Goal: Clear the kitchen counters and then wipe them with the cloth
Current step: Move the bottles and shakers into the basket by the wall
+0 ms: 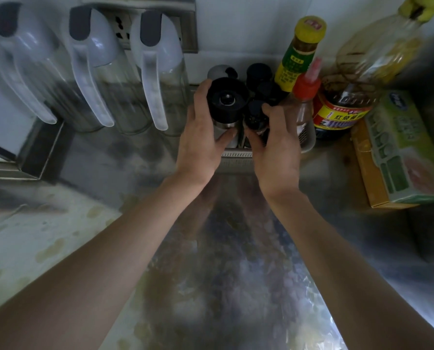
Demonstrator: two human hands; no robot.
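My left hand grips a large grinder with a wide black top and a steel body. My right hand holds a smaller black-capped spice jar right beside it. Both stand in a metal rack at the back of the foil-covered counter, among other black-capped jars. No cloth is in view.
Three clear glass dispensers with white handles stand at the back left. To the right are a yellow-capped sauce bottle, a red-capped bottle, a dark sauce jar, a large oil bottle and a green box. The left counter is stained.
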